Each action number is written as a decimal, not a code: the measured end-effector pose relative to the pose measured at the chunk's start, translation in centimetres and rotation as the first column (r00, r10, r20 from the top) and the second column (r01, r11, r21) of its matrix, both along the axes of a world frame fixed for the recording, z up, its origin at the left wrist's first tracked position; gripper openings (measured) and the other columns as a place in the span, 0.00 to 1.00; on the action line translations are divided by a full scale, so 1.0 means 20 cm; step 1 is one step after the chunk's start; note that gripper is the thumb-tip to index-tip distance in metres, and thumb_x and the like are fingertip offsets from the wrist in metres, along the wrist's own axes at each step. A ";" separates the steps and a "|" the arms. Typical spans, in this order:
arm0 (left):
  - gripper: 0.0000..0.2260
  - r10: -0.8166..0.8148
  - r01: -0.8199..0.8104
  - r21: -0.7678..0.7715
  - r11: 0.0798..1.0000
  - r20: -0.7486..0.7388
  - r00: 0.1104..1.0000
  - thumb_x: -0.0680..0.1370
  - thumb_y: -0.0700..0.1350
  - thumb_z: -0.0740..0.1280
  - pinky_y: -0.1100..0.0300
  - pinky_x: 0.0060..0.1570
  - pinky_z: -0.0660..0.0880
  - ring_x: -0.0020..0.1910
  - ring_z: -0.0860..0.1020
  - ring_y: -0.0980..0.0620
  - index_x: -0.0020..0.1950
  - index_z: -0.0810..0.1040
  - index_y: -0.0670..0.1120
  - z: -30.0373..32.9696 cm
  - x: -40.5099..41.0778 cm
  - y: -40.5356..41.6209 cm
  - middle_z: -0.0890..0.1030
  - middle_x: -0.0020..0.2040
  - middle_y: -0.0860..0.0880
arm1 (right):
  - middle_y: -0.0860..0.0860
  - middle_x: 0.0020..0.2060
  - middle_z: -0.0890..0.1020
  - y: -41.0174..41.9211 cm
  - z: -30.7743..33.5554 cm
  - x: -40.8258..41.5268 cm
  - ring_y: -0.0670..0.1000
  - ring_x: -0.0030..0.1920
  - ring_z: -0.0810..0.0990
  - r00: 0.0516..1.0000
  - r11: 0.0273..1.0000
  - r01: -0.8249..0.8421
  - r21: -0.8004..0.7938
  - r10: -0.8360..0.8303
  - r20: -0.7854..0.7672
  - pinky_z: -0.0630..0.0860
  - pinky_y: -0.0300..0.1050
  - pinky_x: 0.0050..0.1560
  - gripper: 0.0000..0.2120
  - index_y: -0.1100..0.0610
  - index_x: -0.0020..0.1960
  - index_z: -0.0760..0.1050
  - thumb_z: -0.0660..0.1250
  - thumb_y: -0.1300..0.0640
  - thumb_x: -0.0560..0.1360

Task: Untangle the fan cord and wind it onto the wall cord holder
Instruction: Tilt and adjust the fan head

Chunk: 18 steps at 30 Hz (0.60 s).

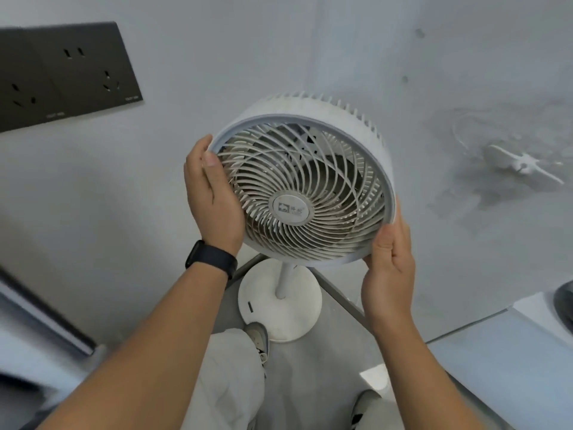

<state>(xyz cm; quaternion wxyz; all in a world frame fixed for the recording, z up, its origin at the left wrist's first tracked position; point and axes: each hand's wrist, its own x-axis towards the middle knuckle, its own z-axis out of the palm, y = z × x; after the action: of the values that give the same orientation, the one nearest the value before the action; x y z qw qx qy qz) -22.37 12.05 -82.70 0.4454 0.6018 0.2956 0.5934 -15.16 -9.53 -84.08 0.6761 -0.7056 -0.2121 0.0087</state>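
Both hands, left (214,193) and right (389,268), gripping the fan head (305,184) at opposite rim edges, wall just behind.

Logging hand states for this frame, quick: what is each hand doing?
Left hand: grips the fan head at its left rim, thumb on the grille.
Right hand: holds the fan head's lower right rim, fingers curled behind.

Pale grey walls (279,51) meet in a corner; a dark socket panel (62,76) hangs left; grey floor (310,373) below
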 end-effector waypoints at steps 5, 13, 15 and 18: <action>0.19 0.130 -0.127 0.045 0.991 -0.051 0.990 0.86 0.47 0.56 0.61 0.75 0.63 0.73 0.67 0.52 0.76 0.70 0.43 0.00 -0.06 -0.15 0.68 0.72 0.43 | 0.45 0.73 0.74 -0.03 0.01 0.05 0.48 0.74 0.72 0.999 1.000 -0.017 -0.023 0.016 -0.046 0.70 0.58 0.74 0.33 0.45 0.79 0.66 0.53 0.31 0.79; 0.06 -0.163 0.259 0.362 0.896 -0.275 0.948 0.72 0.35 0.63 0.45 0.48 0.73 0.47 0.74 0.47 0.46 0.78 0.43 -0.16 -0.21 -0.69 0.74 0.46 0.53 | 0.39 0.74 0.71 -0.11 0.02 0.02 0.43 0.75 0.69 0.995 0.995 -0.094 -0.046 0.092 -0.040 0.70 0.58 0.74 0.28 0.42 0.79 0.65 0.54 0.33 0.82; 0.07 -0.295 0.408 0.255 0.877 -0.384 0.875 0.72 0.37 0.63 0.49 0.49 0.75 0.47 0.76 0.50 0.44 0.80 0.46 -0.23 -0.23 -0.82 0.76 0.44 0.55 | 0.41 0.71 0.74 -0.15 0.01 0.00 0.44 0.73 0.72 0.994 0.995 -0.099 -0.026 0.098 -0.043 0.72 0.58 0.72 0.31 0.44 0.77 0.69 0.57 0.30 0.80; 0.08 -0.421 0.514 0.092 0.853 -0.463 0.781 0.73 0.43 0.63 0.57 0.50 0.75 0.48 0.77 0.54 0.46 0.79 0.53 -0.28 -0.23 -0.94 0.76 0.45 0.60 | 0.40 0.68 0.76 -0.19 0.01 -0.04 0.44 0.71 0.74 0.991 0.991 -0.130 -0.006 0.130 -0.033 0.75 0.58 0.70 0.25 0.46 0.76 0.71 0.60 0.38 0.83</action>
<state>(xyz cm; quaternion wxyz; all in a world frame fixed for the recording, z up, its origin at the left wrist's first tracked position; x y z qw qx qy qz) -26.99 -6.80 -88.25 0.4365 0.8149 0.1609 0.3456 -16.06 -13.30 -83.87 0.6746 -0.6928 -0.2465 0.0654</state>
